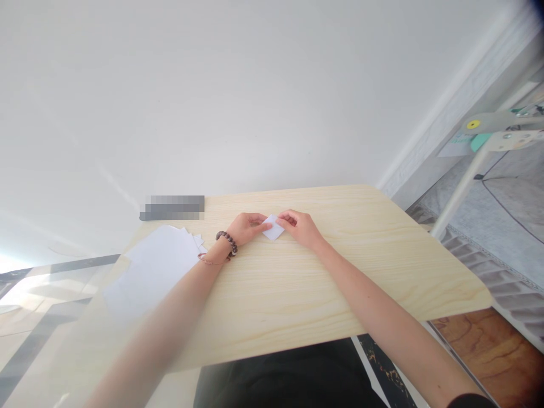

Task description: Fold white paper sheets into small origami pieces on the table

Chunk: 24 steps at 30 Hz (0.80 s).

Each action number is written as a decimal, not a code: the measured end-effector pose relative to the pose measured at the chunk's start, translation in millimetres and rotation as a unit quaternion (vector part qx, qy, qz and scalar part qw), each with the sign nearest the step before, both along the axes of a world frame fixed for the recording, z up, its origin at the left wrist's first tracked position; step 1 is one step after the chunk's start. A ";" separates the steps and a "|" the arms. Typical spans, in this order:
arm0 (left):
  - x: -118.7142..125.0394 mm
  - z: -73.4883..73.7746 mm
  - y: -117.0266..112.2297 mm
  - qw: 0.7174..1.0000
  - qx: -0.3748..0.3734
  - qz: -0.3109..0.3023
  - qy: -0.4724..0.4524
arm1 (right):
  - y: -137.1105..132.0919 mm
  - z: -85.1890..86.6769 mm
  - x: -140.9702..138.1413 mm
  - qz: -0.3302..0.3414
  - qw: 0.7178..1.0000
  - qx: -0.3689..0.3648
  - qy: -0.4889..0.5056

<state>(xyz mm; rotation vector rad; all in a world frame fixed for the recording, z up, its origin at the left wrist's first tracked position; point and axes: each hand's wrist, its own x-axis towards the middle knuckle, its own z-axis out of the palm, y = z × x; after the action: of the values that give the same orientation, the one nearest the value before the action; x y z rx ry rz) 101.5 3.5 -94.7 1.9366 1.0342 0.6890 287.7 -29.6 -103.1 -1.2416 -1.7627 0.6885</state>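
Observation:
A small folded piece of white paper (273,229) lies on the pale wooden table (340,272) near its far middle. My left hand (247,226) presses the paper's left side with its fingertips; a dark bead bracelet and a thin band sit on that wrist. My right hand (301,227) pinches the paper's right edge. Both hands rest on the tabletop and meet over the paper.
A loose stack of white paper sheets (159,266) lies at the table's left side. A dark flat object (172,208) sits at the far left edge by the white wall. A white stand (463,187) rises to the right, over a grey mat.

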 end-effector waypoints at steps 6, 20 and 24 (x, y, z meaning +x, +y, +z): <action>-0.6 1.8 -1.5 1.000 0.000 0.002 -0.001 | -0.9 0.3 -1.2 -0.001 1.000 -0.005 -0.004; -1.9 1.2 -0.9 1.000 0.023 0.000 -0.015 | -2.6 2.9 -0.9 0.055 0.994 0.034 -0.083; -2.8 -1.3 2.1 1.000 0.007 0.009 -0.027 | -4.1 3.7 -1.4 0.063 0.996 -0.006 -0.069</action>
<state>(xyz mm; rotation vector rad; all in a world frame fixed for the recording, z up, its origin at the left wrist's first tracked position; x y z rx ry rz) 98.7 5.6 -96.0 1.9123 1.0167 0.7560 286.3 -33.6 -99.3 -1.2198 -1.9668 0.7007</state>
